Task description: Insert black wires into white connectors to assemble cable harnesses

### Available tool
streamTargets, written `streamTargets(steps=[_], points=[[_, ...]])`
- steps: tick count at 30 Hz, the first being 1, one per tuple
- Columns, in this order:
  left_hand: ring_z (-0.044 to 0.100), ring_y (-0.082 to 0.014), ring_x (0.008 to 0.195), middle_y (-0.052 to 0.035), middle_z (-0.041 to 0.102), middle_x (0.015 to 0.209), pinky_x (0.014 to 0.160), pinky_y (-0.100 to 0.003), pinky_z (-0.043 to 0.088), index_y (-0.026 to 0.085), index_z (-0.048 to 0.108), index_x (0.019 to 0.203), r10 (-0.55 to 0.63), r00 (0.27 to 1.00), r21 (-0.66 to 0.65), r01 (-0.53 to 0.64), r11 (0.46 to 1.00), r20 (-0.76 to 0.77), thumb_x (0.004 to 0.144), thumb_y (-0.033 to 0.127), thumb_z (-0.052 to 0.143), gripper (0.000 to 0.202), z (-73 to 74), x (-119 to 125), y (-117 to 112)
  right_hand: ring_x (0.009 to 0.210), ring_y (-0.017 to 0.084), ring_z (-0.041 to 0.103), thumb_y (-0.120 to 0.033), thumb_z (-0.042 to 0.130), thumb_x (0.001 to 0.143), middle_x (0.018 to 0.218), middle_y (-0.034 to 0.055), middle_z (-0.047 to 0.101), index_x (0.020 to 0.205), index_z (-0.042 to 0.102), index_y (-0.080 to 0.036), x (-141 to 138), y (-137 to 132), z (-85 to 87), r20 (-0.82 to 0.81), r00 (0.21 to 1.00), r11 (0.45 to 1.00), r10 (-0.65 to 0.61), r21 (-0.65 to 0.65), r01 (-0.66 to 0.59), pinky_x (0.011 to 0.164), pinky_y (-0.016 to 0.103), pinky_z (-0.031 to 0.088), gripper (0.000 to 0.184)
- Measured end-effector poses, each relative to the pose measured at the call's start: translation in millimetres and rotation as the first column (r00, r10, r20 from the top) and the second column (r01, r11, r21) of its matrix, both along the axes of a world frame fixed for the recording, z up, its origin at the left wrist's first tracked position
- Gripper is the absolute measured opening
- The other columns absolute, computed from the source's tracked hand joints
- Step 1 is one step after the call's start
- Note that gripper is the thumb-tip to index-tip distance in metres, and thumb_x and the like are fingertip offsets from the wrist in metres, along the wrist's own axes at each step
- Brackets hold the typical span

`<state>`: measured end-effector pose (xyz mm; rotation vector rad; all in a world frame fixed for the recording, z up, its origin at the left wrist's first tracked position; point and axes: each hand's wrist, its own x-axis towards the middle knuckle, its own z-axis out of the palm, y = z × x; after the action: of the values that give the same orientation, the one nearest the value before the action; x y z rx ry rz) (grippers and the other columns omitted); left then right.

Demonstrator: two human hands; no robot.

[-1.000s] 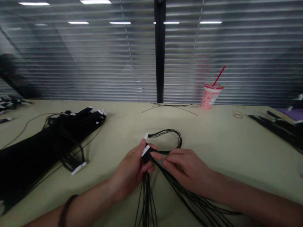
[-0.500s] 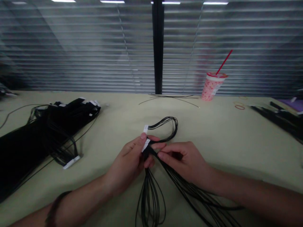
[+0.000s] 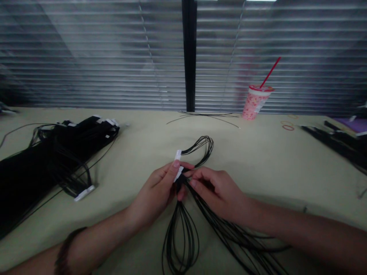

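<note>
A black wire harness (image 3: 180, 185) was held above the tabletop (image 3: 137, 141) at the centre of an imagined clock face. It was gripped in the left hand (image 3: 156, 187), with the thumb pressed near two white connectors (image 3: 178, 154) and the fingers curled behind. The right hand (image 3: 222, 193) was placed at four o'clock to the connectors, its thumb and forefinger brought nearly together beside the wires; whether a strand was pinched could not be told in the dim view.

By judgement, little weight was to be expected, and the wires would be springy and easily splayed. The harness was best grasped at the dark, gathered part beside the connectors, where the strands were bunched; the thin wires were not to be tugged singly.

A narrow upper loop (image 3: 207, 156) was thrown out towards one o'clock, a teardrop-shaped lower loop was hung at six, and loose lengths were fanned towards five. Smooth, seemingly plastic faces were shown by the blocky connectors. Towards ten o'clock a dense black cable pile (image 3: 71, 143) was laid, and towards two a pink patterned cup (image 3: 255, 103) was stood.
</note>
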<state>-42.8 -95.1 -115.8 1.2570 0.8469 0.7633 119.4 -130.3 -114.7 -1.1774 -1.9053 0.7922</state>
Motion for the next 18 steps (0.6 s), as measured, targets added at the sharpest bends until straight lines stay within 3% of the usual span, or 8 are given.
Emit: streamTargets(steps=[7, 12, 18], points=[[0.04, -0.0081, 0.046, 0.0037, 0.046, 0.048, 0.048, -0.022, 0.032, 0.015, 0.055, 0.1, 0.011, 0.994, -0.086, -0.001, 0.996, 0.108, 0.087, 0.041, 0.031, 0.037, 4.5, 2.6, -0.7, 0.077, 0.011, 0.058, -0.018, 0.038, 0.087, 0.087, 0.0038, 0.064, 0.088, 0.058, -0.014, 1.1, 1.3, 2.0, -0.12, 0.99, 0.996, 0.077, -0.029, -0.081, 0.071, 0.025, 0.044, 0.02], [0.042, -0.0089, 0.046, 0.0037, 0.047, 0.047, 0.049, -0.023, 0.032, 0.016, 0.055, 0.102, -0.013, 0.998, -0.036, 0.015, 0.999, 0.069, 0.088, 0.042, 0.029, 0.038, 2.5, 1.1, -1.0, 0.086, 0.014, 0.059, -0.017, 0.048, 0.081, 0.095, 0.0061, 0.064, 0.087, 0.063, -0.014, 0.8, 5.7, -3.7, -0.371, 0.926, 0.986, 0.077, -0.11, -0.126, 0.078, 0.027, 0.046, 0.017], [0.044, -0.0098, 0.045, 0.0042, 0.048, 0.047, 0.05, -0.023, 0.034, 0.018, 0.054, 0.106, -0.013, 0.999, 0.067, 0.015, 0.998, -0.031, 0.088, 0.041, 0.03, 0.038, 2.6, 1.5, -2.1, 0.053, 0.009, 0.056, -0.024, 0.06, 0.073, 0.066, 0.0008, 0.065, 0.089, 0.068, -0.016, 2.6, 11.7, -6.3, -0.393, 0.919, 0.95, -0.013, -0.293, -0.112, 0.047, 0.019, 0.045, 0.019]])
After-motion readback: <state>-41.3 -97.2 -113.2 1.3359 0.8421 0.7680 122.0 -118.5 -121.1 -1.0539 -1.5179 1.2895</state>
